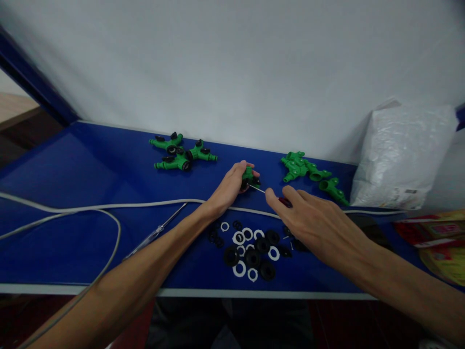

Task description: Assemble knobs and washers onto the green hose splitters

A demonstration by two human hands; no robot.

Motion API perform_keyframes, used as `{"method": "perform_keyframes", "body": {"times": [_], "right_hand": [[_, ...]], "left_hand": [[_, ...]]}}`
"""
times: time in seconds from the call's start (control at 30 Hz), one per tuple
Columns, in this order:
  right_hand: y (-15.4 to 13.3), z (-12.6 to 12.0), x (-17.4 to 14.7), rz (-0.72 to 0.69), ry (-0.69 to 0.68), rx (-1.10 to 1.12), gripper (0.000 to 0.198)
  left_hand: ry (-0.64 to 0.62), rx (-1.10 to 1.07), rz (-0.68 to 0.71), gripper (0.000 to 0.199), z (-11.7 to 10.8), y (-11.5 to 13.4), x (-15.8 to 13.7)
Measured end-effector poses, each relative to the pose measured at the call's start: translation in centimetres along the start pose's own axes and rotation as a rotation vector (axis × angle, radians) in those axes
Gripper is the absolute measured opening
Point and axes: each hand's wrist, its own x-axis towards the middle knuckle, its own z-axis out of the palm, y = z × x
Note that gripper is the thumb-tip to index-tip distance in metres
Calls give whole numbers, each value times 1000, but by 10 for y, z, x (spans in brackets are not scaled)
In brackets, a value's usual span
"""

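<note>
While handheld, screwdrvr (pixel 257 188) @ grn ftg (pixel 248 174)

Your fitting (pixel 248 174) is green and black, your screwdriver (pixel 286 202) dark red at the handle. Your table (pixel 101 169) is plain blue with a pale rim, the washers (pixel 234 269) white, the rings (pixel 262 272) black, the cable (pixel 138 205) off-white, the bag (pixel 403 155) whitish.
</note>
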Motion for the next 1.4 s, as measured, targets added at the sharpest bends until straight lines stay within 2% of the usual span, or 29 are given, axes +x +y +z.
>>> {"method": "perform_keyframes", "body": {"times": [0.1, 0.23, 0.3, 0.47, 0.57, 0.7, 0.83, 0.93, 1.0, 1.13, 1.23, 1.33, 1.4], "right_hand": [[1, 4, 0, 49, -70, 110, 55], [2, 12, -2, 197, -72, 382, 28], [2, 12, -1, 266, -41, 541, 21], [2, 8, 3, 415, -34, 888, 16], [4, 6, 2, 495, -59, 983, 22], [11, 14, -25, 609, -2, 873, 24], [12, 41, -89, 738, 100, 641, 23], [2, 64, -136, 751, 136, 510, 20], [-9, 76, -155, 719, 148, 466, 21], [-24, 91, -166, 651, 122, 354, 24], [-26, 98, -166, 655, 120, 291, 25], [-27, 97, -163, 683, 168, 279, 25], [-28, 87, -154, 718, 230, 289, 22]], "left_hand": [[12, 21, 9, 46, 1, 1, 0], [14, 80, 11, 44, 3, 5, -4], [23, 98, 11, 43, 4, 7, -6], [16, 133, 16, 43, 4, 10, -9], [-2, 112, 14, 44, 3, 9, -8], [18, 76, -4, 44, 4, 9, -5], [31, 40, -38, 37, 7, 16, -6], [1, 44, -20, 34, 10, 20, -9], [-17, 63, 10, 35, 10, 21, -10], [-68, 95, 51, 39, 9, 19, -10], [-77, 128, 50, 40, 7, 18, -9], [-65, 113, 17, 42, 6, 19, -10], [-65, 79, -12, 42, 7, 20, -10]]}}
